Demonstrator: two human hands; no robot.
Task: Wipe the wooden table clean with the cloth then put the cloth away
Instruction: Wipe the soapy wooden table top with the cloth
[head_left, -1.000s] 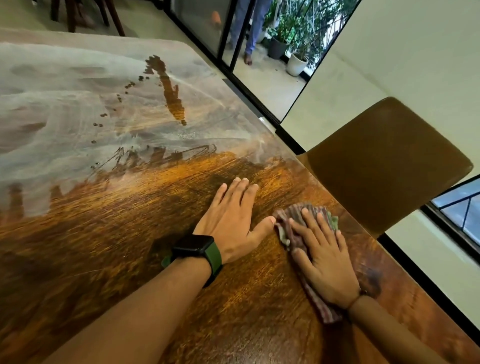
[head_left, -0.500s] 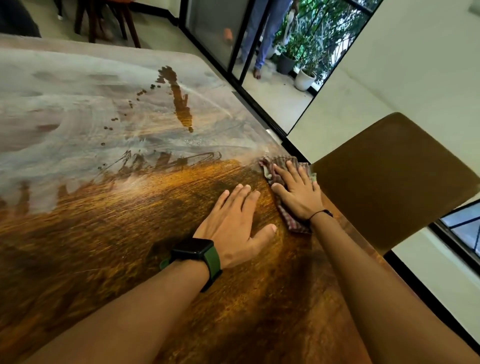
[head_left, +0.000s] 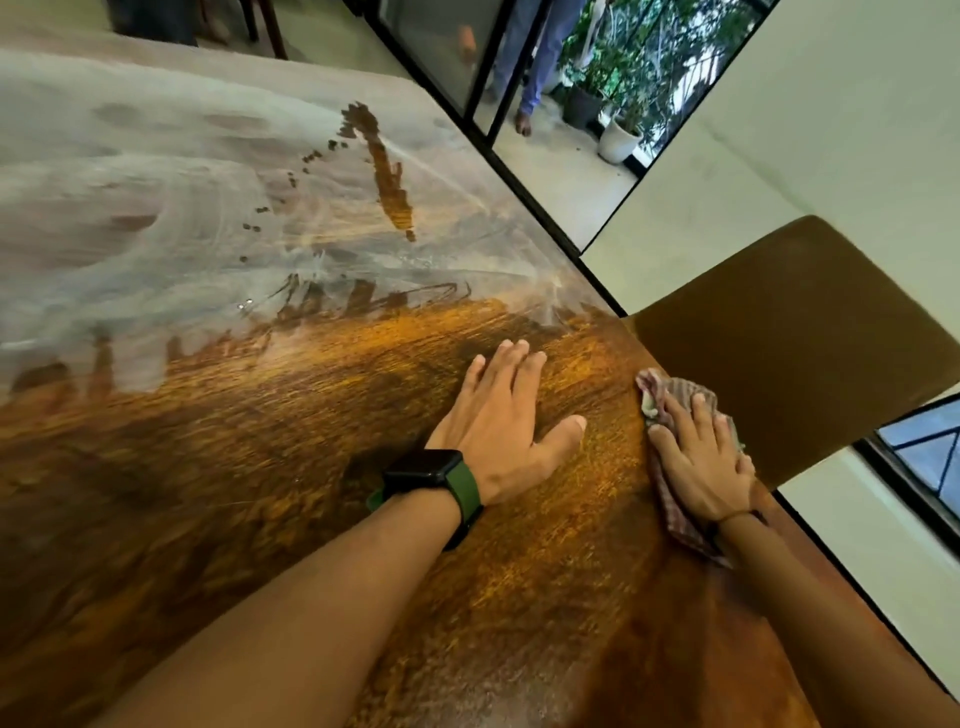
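Note:
The wooden table (head_left: 260, 467) fills the view; its near part is dark and glossy, its far part is covered by a pale hazy film with brown streaks. My left hand (head_left: 501, 426), with a green-strapped watch on the wrist, lies flat on the wood with straight fingers. A checked reddish cloth (head_left: 675, 395) lies at the table's right edge. My right hand (head_left: 701, 462) presses flat on top of it, fingers spread, covering most of it.
A brown chair back (head_left: 789, 343) stands right beside the table edge by the cloth. Behind it are a pale wall and black-framed glass doors (head_left: 441, 57). Outside, a person's legs (head_left: 535, 57) and potted plants (head_left: 618, 135) show. Chair legs stand at the far end.
My right hand has slid the cloth back toward me along the right edge, after pushing it away to the hazy film half a second ago. My left hand has stayed flat in place.

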